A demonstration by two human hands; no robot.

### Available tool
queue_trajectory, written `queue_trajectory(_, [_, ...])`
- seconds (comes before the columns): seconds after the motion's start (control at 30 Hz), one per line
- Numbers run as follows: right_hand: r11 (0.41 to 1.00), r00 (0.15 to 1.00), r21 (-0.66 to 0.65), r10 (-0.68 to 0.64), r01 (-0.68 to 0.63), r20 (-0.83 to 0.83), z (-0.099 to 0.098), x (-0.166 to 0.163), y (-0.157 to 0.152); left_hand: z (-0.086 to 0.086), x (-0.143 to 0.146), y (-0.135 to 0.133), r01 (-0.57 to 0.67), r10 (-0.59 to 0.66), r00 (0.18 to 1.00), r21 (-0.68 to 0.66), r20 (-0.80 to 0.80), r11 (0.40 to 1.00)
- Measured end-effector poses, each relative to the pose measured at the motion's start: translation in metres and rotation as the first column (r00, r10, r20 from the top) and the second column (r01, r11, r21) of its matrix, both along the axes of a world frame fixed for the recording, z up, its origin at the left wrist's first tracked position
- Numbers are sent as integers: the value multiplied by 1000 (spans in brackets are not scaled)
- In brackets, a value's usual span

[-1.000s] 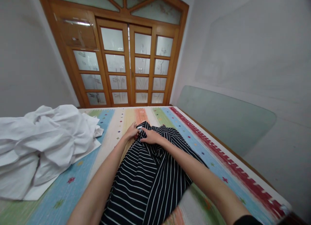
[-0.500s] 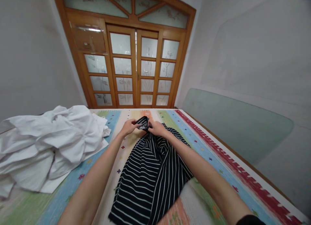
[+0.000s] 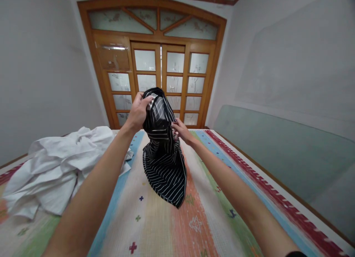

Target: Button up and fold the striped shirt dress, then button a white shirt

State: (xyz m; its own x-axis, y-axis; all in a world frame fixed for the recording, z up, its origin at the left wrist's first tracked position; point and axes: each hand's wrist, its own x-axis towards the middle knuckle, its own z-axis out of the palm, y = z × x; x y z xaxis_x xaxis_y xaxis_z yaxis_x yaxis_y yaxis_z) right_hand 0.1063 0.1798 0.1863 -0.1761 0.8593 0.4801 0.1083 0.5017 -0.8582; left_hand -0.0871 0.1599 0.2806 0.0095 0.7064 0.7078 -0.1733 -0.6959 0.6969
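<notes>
A black garment with thin white stripes (image 3: 164,161) hangs in the air above the bed. My left hand (image 3: 138,111) is closed on its top edge and holds it up at door height. My right hand (image 3: 181,130) grips the cloth lower down on its right side, fingers pinched on the fabric. The garment's lower end droops toward the striped bedspread (image 3: 172,220); I cannot tell whether it touches it.
A heap of crumpled white cloth (image 3: 61,164) lies on the left side of the bed. A wooden double door with frosted panes (image 3: 161,83) stands behind. A pale green panel (image 3: 283,153) lines the wall along the bed's right edge.
The striped garment has gone from lying flat on the bed to hanging in the air. Both hands rose with it, the left highest, and the camera tilted up.
</notes>
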Motion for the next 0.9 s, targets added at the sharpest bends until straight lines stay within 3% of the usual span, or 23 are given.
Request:
queue_trajectory(0.17, [958,965,-209,229,-198,132,-55,1,-12,-15,1,-19,196,-221,970,-219,-97,956])
queue_trajectory(0.3, [926,947,-301,283,-228,153,-80,-9,-24,-41,1,-18,212,-307,929,-384,-206,899])
queue_trajectory(0.37, [966,979,-246,119,-76,163,-84,-15,-29,-58,-2,-11,112,-242,938,-444,-247,889])
queue_trajectory(0.43, [971,976,-131,-188,202,114,-87,-20,-32,-79,-6,-3,-76,-88,949,-490,-303,868])
queue_trajectory(0.5, [887,890,-71,-456,456,11,-88,-24,-36,-104,-10,5,-245,41,925,-513,-377,823])
queue_trajectory(0.57, [834,834,-96,-549,543,-56,-89,-29,-40,-128,-14,10,-333,95,890,-492,-446,804])
queue_trajectory(0.63, [880,892,-181,-451,439,-30,-90,-34,-47,-148,-18,12,-439,172,813,-393,-557,808])
queue_trajectory(0.7, [922,976,-318,-202,218,82,-92,-40,-54,-160,-20,10,-538,281,677,-198,-680,820])
queue_trajectory(0.73, [912,986,-392,-72,125,148,-93,-43,-58,-163,-20,7,-560,342,607,-80,-718,825])
queue_trajectory(0.83, [851,942,-523,138,46,307,-100,-52,-67,-164,-22,-9,-463,427,513,178,-745,868])
queue_trajectory(0.9, [820,923,-570,183,47,339,-105,-56,-69,-162,-25,-22,-341,317,518,148,-794,928])
